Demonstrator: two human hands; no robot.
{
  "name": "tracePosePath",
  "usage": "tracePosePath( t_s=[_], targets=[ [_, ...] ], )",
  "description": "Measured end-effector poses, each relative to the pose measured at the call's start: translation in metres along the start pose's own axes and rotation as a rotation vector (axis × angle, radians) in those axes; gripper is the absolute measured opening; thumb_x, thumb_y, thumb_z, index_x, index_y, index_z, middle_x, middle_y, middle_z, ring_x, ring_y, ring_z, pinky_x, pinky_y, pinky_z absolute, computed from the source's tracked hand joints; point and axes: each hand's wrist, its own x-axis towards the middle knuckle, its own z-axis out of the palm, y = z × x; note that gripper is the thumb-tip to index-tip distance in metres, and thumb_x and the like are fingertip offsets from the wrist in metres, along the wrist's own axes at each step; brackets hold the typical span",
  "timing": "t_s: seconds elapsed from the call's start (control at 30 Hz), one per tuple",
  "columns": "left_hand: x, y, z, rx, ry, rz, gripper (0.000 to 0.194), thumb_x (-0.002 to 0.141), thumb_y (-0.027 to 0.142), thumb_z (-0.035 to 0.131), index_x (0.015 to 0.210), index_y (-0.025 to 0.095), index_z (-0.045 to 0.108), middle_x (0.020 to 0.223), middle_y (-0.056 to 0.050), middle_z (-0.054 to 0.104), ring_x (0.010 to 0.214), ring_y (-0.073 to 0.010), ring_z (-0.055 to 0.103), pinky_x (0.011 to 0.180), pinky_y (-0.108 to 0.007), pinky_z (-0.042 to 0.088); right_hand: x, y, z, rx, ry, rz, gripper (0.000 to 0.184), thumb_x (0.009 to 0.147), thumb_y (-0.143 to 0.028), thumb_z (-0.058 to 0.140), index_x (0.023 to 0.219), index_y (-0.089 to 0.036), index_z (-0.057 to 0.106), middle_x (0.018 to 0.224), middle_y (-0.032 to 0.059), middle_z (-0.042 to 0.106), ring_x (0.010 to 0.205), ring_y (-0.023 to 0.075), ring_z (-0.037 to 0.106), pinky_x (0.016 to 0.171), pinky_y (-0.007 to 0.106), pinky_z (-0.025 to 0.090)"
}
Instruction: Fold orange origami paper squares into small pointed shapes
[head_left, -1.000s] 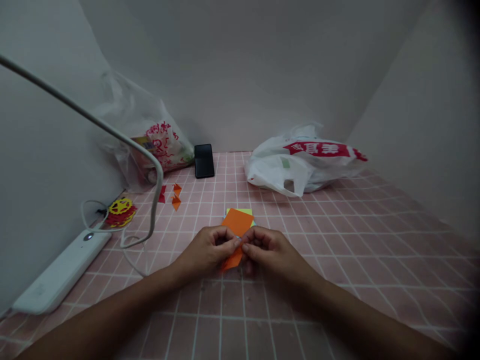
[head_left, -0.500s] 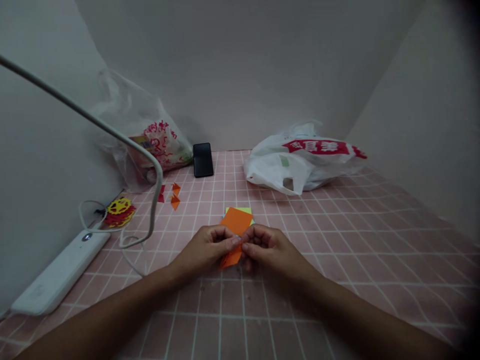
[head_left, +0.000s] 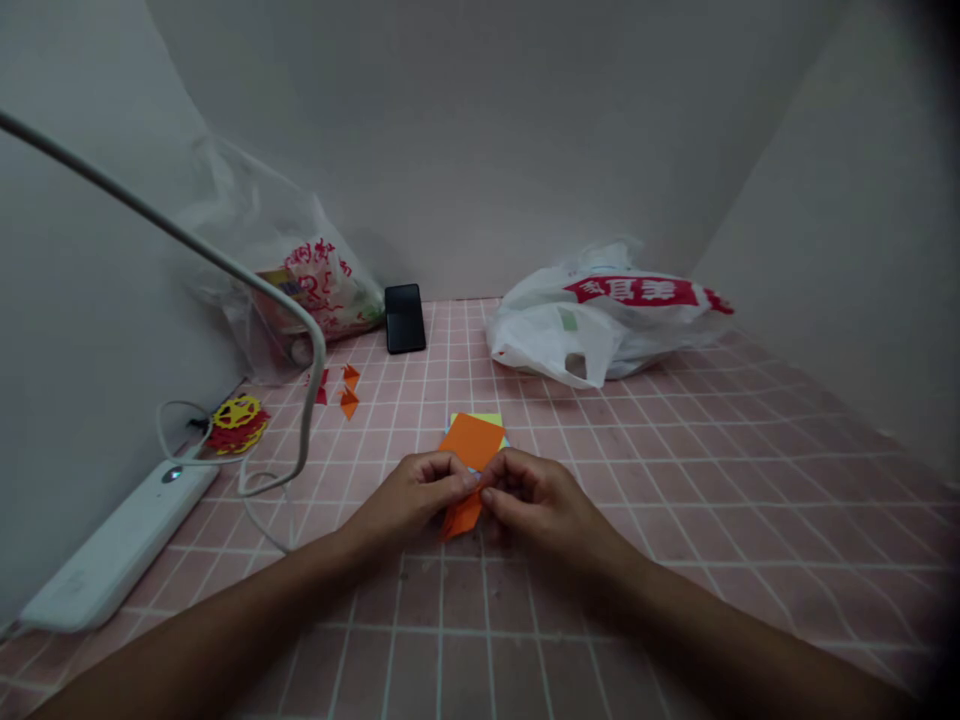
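Note:
Between my two hands is a small folded piece of orange paper (head_left: 462, 516), its lower part showing beneath the fingers. My left hand (head_left: 429, 492) pinches it from the left with thumb and forefinger. From the right, my right hand (head_left: 529, 490) pinches the same piece, fingertips close to the left ones. The upper folds of the piece are hidden by the fingers. Just beyond the hands lies a stack of square paper sheets (head_left: 472, 437), orange on top, with yellow and light edges showing under it.
Folded orange paper shapes (head_left: 349, 402) and a red one (head_left: 322, 387) lie left. Yellow and red cut-outs (head_left: 238, 412), a white power strip (head_left: 112, 550) and a grey cable (head_left: 313, 400) are further left. A phone (head_left: 405, 318) and plastic bags (head_left: 555, 335) stand at the back.
My hands stay nearly in place, with small shifts of the fingers. The lower part of the folded orange paper has turned slightly between them.

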Motion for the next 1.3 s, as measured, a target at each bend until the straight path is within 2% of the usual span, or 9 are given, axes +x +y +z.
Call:
tracePosePath(
  t_s=[0.6,0.8,0.97,1.1,1.3],
  targets=[
    [0.0,-0.002,0.001,-0.005,-0.004,-0.007,0.035,0.075,0.048,0.071,0.074,0.016,0.056,0.063,0.003,0.054,0.054,-0.009,0.044,0.053,-0.024,0.03,0.002,0.002,0.001,0.092,0.021,0.058,0.007,0.077,-0.02,0.058,0.074,-0.02,0.052,0.052,-0.0045,0.059,0.046,0.0114,0.055,0.048,0.023,0.041],
    [0.003,-0.01,-0.001,0.033,0.006,0.05,0.031,0.08,0.045,0.068,0.076,0.017,0.056,0.068,0.001,0.056,0.057,-0.0102,0.047,0.056,-0.025,0.033,0.001,0.0,0.003,0.113,0.027,0.08,0.008,0.079,-0.02,0.058,0.075,-0.02,0.052,0.052,-0.0036,0.061,0.047,0.0109,0.055,0.049,0.023,0.041],
    [0.0,-0.007,0.001,0.135,0.064,0.119,0.027,0.081,0.042,0.065,0.075,0.017,0.056,0.065,0.003,0.052,0.056,-0.0099,0.044,0.054,-0.025,0.032,0.002,-0.001,0.0,0.151,-0.035,0.08,0.01,0.082,-0.025,0.059,0.077,-0.02,0.053,0.052,-0.0025,0.061,0.047,0.0124,0.057,0.051,0.024,0.043],
    [-0.002,-0.004,0.002,0.164,0.057,0.102,0.027,0.081,0.043,0.063,0.075,0.017,0.057,0.064,0.003,0.053,0.056,-0.0105,0.045,0.055,-0.024,0.032,0.002,-0.002,-0.002,0.126,-0.024,0.071,0.016,0.082,-0.031,0.061,0.075,-0.02,0.051,0.052,-0.0029,0.06,0.047,0.0126,0.057,0.051,0.024,0.042],
    [-0.001,0.0,-0.002,0.116,0.015,0.056,0.026,0.078,0.04,0.068,0.077,0.016,0.061,0.07,0.001,0.059,0.062,-0.0119,0.051,0.061,-0.024,0.038,0.001,-0.004,-0.001,0.077,0.004,0.029,0.016,0.083,-0.03,0.058,0.073,-0.02,0.051,0.053,-0.0028,0.06,0.049,0.0116,0.055,0.052,0.024,0.041]
  ],
)
